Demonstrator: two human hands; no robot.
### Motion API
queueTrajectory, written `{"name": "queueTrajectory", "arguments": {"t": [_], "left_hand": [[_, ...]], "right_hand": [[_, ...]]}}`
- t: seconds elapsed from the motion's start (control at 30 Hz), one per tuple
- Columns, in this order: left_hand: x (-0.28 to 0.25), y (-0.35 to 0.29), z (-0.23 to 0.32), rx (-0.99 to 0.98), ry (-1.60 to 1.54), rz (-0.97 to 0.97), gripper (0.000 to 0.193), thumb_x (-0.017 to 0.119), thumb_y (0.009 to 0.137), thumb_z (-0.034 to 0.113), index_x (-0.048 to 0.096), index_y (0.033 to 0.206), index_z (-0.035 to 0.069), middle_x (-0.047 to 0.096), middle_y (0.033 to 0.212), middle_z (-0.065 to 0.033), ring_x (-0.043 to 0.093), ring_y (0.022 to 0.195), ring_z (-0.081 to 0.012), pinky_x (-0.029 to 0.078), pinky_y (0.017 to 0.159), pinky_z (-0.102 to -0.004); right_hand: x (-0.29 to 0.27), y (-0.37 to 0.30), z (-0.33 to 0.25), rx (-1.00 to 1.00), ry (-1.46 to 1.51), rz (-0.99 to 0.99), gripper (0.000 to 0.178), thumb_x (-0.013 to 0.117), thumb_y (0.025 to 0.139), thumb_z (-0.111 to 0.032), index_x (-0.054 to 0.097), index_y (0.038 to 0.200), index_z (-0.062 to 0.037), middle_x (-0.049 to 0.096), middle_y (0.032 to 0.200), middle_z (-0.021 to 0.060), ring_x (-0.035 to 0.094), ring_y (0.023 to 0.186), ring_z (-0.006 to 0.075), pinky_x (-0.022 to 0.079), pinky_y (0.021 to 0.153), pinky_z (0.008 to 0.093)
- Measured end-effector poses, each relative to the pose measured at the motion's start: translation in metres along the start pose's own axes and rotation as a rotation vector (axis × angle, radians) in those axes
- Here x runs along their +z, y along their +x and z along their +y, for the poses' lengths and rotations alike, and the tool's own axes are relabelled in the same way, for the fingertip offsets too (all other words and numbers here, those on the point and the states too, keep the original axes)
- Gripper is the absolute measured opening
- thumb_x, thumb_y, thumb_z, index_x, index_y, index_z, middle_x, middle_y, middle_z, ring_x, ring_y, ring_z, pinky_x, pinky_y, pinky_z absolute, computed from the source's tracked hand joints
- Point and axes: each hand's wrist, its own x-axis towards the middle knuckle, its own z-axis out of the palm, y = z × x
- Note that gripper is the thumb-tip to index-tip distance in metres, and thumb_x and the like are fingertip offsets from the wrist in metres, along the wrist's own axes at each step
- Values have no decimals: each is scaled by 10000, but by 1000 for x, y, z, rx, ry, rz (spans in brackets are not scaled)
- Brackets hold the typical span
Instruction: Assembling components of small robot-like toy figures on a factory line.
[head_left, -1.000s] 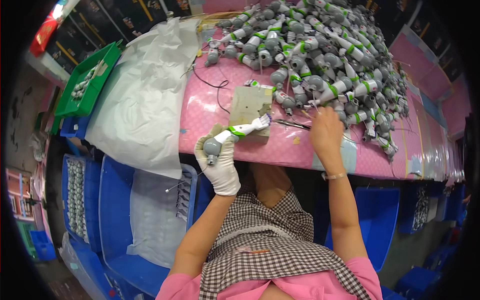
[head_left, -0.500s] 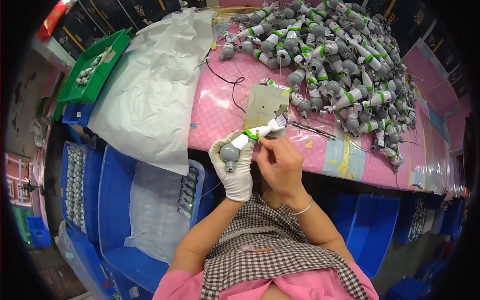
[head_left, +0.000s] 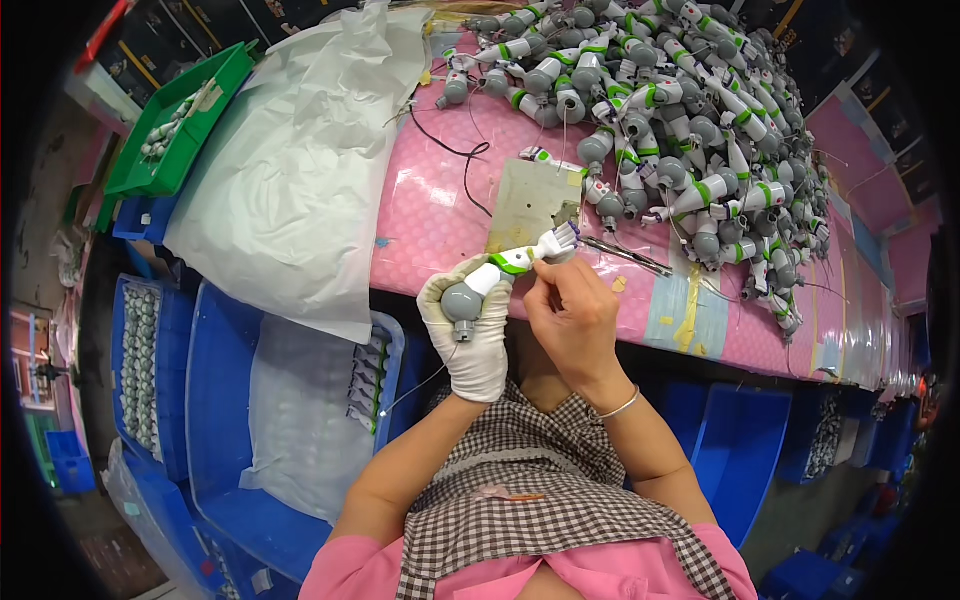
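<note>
My left hand (head_left: 472, 350), in a white glove, is closed around a toy arm (head_left: 512, 262). The toy arm is white with a green band, a grey ball at the shoulder end and purple fingertips. Its grey end points toward me, and a thin wire (head_left: 418, 388) hangs from it. Bare, my right hand (head_left: 578, 312) has its fingers pinched together against the toy's forearm; whatever is between them is too small to make out. Just beyond the toy's hand lies a flat metal plate (head_left: 528, 195) on the table, with slim dark tweezers (head_left: 625, 257) to its right.
A big heap of similar toy arms (head_left: 690, 150) covers the table's far right. White sheeting (head_left: 290, 170) drapes over the left side, beside a green tray (head_left: 165, 165). Blue bins (head_left: 215, 440) stand below the pink table edge (head_left: 400, 270) on both sides. A black cord (head_left: 440, 150) lies behind the plate.
My right hand has slid slightly right along the toy arm, from the green band toward the toy's wrist. My left hand keeps its hold.
</note>
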Motion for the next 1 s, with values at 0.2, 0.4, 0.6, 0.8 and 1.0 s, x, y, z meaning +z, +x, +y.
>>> {"name": "queueTrajectory", "arguments": {"t": [0.2, 0.4, 0.6, 0.8, 1.0], "left_hand": [[2, -1, 1, -19, -3, 3, 476, 673, 769, -61, 377, 1119, 68, 513, 1140, -150, 522, 1068, -217, 444, 940, -350], [1, -2, -1, 7, 47, -19, 476, 665, 775, -65, 375, 1127, 72, 510, 1145, -155, 521, 1068, -222, 440, 937, -353], [-13, 9, 8, 36, 339, -59, 445, 695, 793, 25, 408, 1124, 100, 458, 1063, -51, 490, 948, -152, 428, 835, -268], [-19, 53, 35, -134, -73, -98, 447, 688, 811, 77, 453, 1191, 95, 504, 1027, -7, 521, 931, -137, 452, 848, -286], [-10, 65, 23, -612, -602, -293, 337, 535, 916, 212, 464, 1226, 99, 557, 1158, -51, 552, 1062, -204, 466, 904, -377]], "right_hand": [[-4, 2, 1, 29, 35, -18, 131, 618, 700, 69, 613, 823, 23, 541, 638, 98, 517, 516, 185, 399, 466, 289], [-5, 2, 6, 28, 30, -23, 125, 625, 702, 52, 620, 823, 19, 548, 645, 91, 526, 518, 183, 403, 471, 287], [-29, 4, 16, 95, 177, -76, 125, 613, 702, 29, 653, 818, 4, 571, 648, 83, 533, 536, 138, 394, 477, 253], [-88, -3, 90, 67, -312, 35, 68, 612, 783, -12, 645, 843, -12, 621, 771, 101, 582, 658, 223, 467, 596, 309], [-96, 12, 117, 39, -516, -171, 103, 599, 772, -15, 648, 864, -20, 621, 831, 102, 555, 820, 270, 445, 724, 370]]}}
